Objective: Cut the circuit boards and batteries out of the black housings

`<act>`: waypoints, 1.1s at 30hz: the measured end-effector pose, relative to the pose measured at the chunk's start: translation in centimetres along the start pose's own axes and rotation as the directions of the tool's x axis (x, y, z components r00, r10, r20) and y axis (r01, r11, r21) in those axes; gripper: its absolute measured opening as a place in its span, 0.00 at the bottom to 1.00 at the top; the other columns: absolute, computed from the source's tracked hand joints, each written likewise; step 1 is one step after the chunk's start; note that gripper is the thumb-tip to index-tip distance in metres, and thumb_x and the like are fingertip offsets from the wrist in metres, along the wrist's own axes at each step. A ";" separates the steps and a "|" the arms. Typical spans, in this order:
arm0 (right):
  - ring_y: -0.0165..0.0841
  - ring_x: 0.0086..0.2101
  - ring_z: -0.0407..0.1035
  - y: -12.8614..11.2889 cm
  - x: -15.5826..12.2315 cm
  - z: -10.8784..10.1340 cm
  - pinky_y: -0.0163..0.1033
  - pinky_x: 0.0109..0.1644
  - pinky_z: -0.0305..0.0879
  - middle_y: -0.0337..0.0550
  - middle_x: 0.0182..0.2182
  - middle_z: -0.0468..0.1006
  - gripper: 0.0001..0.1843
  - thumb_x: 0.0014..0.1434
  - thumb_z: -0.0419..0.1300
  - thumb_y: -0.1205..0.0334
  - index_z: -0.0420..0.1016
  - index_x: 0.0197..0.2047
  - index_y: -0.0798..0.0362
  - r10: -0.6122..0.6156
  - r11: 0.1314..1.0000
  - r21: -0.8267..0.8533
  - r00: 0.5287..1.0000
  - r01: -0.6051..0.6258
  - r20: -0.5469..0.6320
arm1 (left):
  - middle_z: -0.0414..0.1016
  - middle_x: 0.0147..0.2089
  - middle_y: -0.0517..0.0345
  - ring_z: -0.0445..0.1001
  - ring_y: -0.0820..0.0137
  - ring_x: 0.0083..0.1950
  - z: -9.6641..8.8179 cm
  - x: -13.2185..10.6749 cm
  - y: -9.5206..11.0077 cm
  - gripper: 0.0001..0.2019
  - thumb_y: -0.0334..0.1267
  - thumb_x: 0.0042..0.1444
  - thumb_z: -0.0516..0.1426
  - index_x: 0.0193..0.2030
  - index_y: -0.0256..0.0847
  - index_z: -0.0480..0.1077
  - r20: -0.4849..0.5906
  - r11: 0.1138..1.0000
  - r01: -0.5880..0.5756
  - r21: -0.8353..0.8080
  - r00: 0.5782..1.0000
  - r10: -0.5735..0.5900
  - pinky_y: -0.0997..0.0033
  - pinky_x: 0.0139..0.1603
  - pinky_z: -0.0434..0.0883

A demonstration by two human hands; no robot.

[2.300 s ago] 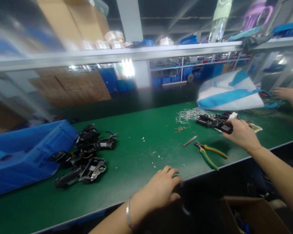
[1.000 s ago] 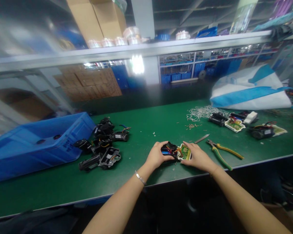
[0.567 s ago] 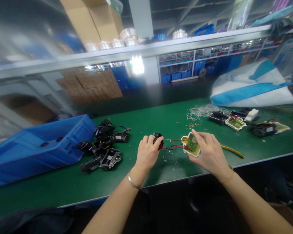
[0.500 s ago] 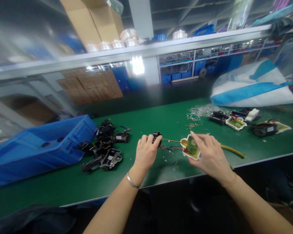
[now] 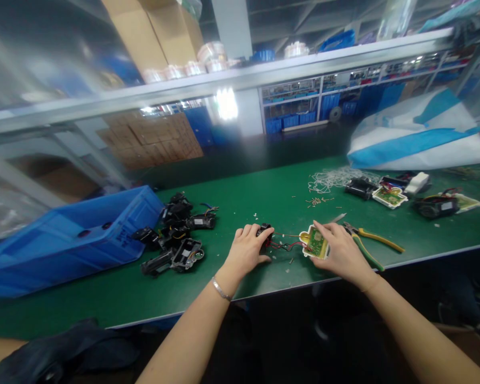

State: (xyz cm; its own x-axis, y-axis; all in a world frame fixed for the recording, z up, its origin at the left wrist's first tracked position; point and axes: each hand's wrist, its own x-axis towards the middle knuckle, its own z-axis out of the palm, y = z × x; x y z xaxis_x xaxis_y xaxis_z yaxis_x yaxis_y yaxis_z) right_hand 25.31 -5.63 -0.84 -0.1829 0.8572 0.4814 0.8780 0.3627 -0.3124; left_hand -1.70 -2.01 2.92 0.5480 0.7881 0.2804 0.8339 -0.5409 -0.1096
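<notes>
My left hand (image 5: 248, 246) grips a small black part (image 5: 264, 234), mostly covered by the fingers. My right hand (image 5: 342, 250) holds a circuit board in a white housing (image 5: 315, 243) by its right side, thumb on top. Thin red, black and orange wires (image 5: 284, 245) stretch across the gap between the two parts. Just right of my right hand lie pliers (image 5: 378, 242) with one yellow and one green handle. A pale pointed tool tip (image 5: 338, 217) shows behind that hand; the rest of it is hidden.
A blue bin (image 5: 104, 234) stands at left, with several black motor-like assemblies (image 5: 180, 234) beside it. At right lie white string (image 5: 332, 179), small screws (image 5: 319, 201), more boards with black parts (image 5: 390, 196), and a white-and-blue bag (image 5: 420, 133). Another person's dark sleeve (image 5: 64, 352) is at lower left.
My left hand has shifted slightly right and down with the black part, its thumb now spread lower. The board has turned a little, and the pliers are more exposed. A person's arm appears at lower left.
</notes>
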 end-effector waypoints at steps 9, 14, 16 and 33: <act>0.47 0.50 0.63 2.3 -1.3 3.3 0.52 0.54 0.61 0.52 0.50 0.66 0.42 0.49 0.61 0.50 0.56 0.64 0.53 0.089 0.988 0.116 0.993 -0.098 0.079 | 0.69 0.49 0.55 0.62 0.62 0.49 -0.2 -0.4 0.9 0.23 0.41 0.61 0.52 0.63 0.56 0.56 0.006 0.996 -0.018 -0.084 1.000 0.019 0.60 0.48 0.58; 0.48 0.52 0.60 2.5 -2.0 4.3 0.54 0.54 0.59 0.53 0.53 0.65 0.40 0.51 0.60 0.48 0.56 0.64 0.51 0.087 0.988 0.121 0.994 -0.094 0.065 | 0.70 0.50 0.54 0.62 0.61 0.49 0.1 -0.7 0.7 0.21 0.43 0.58 0.56 0.59 0.51 0.61 0.021 0.993 -0.001 -0.115 1.000 0.004 0.60 0.47 0.59; 0.49 0.53 0.59 2.2 -2.0 4.4 0.55 0.54 0.59 0.54 0.54 0.65 0.40 0.51 0.60 0.48 0.56 0.64 0.51 0.077 0.990 0.114 0.995 -0.084 0.063 | 0.71 0.50 0.54 0.63 0.60 0.49 0.2 -0.6 0.7 0.23 0.45 0.55 0.58 0.57 0.50 0.62 0.027 0.991 0.010 -0.130 1.000 -0.007 0.60 0.47 0.60; 0.58 0.51 0.59 7.7 -6.4 0.7 0.63 0.49 0.58 0.66 0.51 0.65 0.28 0.63 0.48 0.50 0.63 0.59 0.59 0.373 0.828 -0.375 0.909 -0.417 -0.189 | 0.70 0.52 0.55 0.65 0.61 0.49 0.7 0.2 0.8 0.32 0.51 0.47 0.63 0.58 0.47 0.60 0.045 0.963 0.013 -0.268 0.999 -0.001 0.60 0.53 0.64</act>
State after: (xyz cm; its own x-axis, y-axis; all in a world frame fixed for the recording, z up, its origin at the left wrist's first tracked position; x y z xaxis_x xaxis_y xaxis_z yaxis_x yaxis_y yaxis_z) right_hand 32.88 -8.07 -6.89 0.2445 0.8450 0.4755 0.9690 -0.1946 -0.1525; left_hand -0.89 -2.01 2.20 0.5492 0.8013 0.2374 0.7932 -0.5892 0.1538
